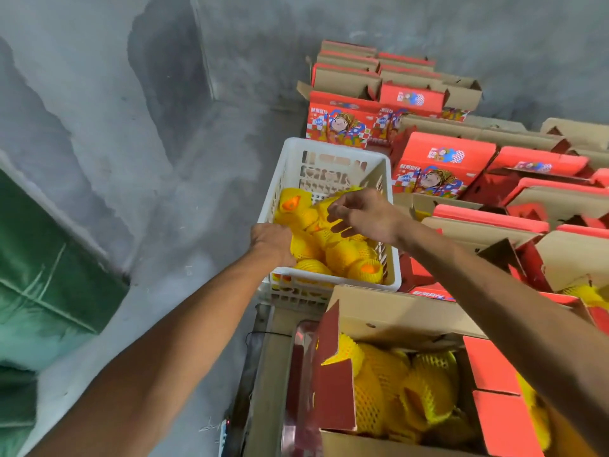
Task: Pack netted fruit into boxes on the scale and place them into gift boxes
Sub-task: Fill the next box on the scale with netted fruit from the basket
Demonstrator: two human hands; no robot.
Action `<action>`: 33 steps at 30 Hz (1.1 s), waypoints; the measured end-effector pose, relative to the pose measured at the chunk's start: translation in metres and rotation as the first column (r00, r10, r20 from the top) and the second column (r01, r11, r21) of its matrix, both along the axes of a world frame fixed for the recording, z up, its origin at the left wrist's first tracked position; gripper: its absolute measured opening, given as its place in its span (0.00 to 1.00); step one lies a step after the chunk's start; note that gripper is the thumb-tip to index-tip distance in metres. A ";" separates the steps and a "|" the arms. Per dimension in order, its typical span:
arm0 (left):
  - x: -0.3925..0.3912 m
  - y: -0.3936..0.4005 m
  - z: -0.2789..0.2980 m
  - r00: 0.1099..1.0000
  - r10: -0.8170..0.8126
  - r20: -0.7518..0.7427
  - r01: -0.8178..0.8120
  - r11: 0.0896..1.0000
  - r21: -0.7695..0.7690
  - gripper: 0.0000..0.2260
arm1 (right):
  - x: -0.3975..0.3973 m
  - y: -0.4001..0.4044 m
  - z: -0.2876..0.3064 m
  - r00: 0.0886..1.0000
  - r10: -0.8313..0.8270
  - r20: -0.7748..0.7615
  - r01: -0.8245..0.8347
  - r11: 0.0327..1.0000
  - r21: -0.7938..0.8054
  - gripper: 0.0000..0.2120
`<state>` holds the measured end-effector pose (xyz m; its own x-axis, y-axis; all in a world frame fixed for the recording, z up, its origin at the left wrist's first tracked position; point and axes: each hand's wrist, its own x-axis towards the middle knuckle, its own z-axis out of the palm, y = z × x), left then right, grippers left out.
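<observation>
A white plastic crate [333,150] holds several oranges in yellow foam netting [342,255]. My left hand [272,240] reaches in over the crate's left rim and grips a netted fruit. Above the pile, my right hand [362,212] hovers with its fingers loosely curled and touches the netting; I cannot make out a firm hold. Close to me, an open cardboard box [398,313] with red flaps sits on the scale [298,374]. It is partly filled with netted fruit [412,390].
Red printed gift boxes [441,166] stand open in rows to the right and behind the crate, one at far right with yellow netting inside. A green sheet [43,285] lies at the left on the grey concrete floor [164,159].
</observation>
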<state>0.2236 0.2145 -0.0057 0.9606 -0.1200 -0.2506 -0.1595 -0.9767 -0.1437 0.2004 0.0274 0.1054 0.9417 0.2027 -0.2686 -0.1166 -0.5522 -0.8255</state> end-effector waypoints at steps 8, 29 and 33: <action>-0.043 0.015 0.050 0.965 0.210 0.160 -0.063 0.770 -0.635 0.39 | -0.027 0.002 0.012 0.997 -0.007 0.073 -0.001 0.994 0.107 0.06; -0.267 -0.066 0.146 0.900 -0.026 -0.435 -0.433 -0.162 -0.887 0.22 | -0.251 -0.069 0.026 0.850 0.141 0.508 -0.080 0.987 -0.140 0.47; -0.286 -0.079 0.143 0.849 -0.025 -0.528 -0.526 -0.127 -0.841 0.21 | -0.266 -0.091 0.018 0.903 0.160 0.399 -0.085 0.976 -0.199 0.43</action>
<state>-0.0621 0.1352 0.1375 0.8902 -0.2576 -0.3756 0.3852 -0.0145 0.9227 -0.0656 -0.0640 0.1236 0.9462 0.3093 0.0951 0.2896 -0.6782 -0.6754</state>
